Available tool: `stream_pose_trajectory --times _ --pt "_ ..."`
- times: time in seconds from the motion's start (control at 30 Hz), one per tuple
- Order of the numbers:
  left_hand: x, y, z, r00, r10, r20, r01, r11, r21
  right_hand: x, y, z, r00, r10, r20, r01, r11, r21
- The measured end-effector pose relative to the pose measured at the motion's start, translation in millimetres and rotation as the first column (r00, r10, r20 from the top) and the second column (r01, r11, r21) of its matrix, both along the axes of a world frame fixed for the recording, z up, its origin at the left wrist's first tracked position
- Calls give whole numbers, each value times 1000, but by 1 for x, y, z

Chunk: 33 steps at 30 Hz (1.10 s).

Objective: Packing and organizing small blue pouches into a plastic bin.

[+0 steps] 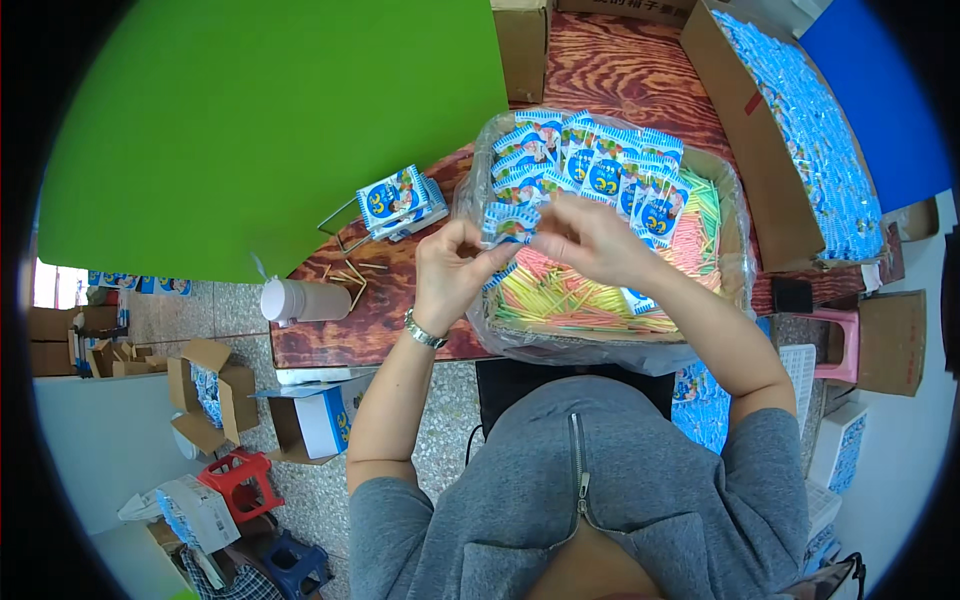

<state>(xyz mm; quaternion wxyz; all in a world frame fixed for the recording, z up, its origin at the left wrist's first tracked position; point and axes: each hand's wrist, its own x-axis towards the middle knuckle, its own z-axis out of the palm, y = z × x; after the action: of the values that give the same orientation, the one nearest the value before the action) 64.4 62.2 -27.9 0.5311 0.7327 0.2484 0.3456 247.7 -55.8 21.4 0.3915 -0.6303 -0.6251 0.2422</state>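
Observation:
Both my hands meet over the left part of a cardboard box (740, 245) lined with clear plastic. Between them is a small blue-and-white packet (510, 220). My left hand (452, 272) pinches its lower left side between thumb and fingers. The fingers of my right hand (590, 240) are closed at its right edge. Thin pink, yellow and green sticks (560, 300) fill the box below, and several similar blue-and-white packets (605, 170) lie over them at the back. Left of my hands, a stack of such packets (393, 200) rests by a metal wire stand (340, 222).
Loose sticks (352, 278) and a pale pink bottle (305, 300) occupy the table's left end, beside a large green panel (270, 130). A tall carton (760, 150) of blue packets stands at the right. On the floor are a red stool (240, 483), a pink stool (842, 345) and open boxes (208, 390).

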Motion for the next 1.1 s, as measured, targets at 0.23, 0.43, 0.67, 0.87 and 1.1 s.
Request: stream_pose_trajectory --times 0.23,0.43,0.67,0.87,1.1 --pt "-3 3 -2 999 -10 -48 11 1000 10 -23 -16 -63 870 339 358 -76 810 -582" --pt "1 2 -4 999 -27 -44 26 1000 -13 -29 -16 -69 876 333 350 -63 797 -600" --pt "6 3 -4 999 -24 -41 25 999 29 -32 -23 -81 887 312 340 -71 819 -569" --pt "7 3 5 998 -10 -65 16 995 99 -20 -33 -62 902 281 328 -49 821 -569" --pt "10 -1 10 992 -4 -129 26 986 163 16 -42 -42 965 79 -250 -192 862 -469"
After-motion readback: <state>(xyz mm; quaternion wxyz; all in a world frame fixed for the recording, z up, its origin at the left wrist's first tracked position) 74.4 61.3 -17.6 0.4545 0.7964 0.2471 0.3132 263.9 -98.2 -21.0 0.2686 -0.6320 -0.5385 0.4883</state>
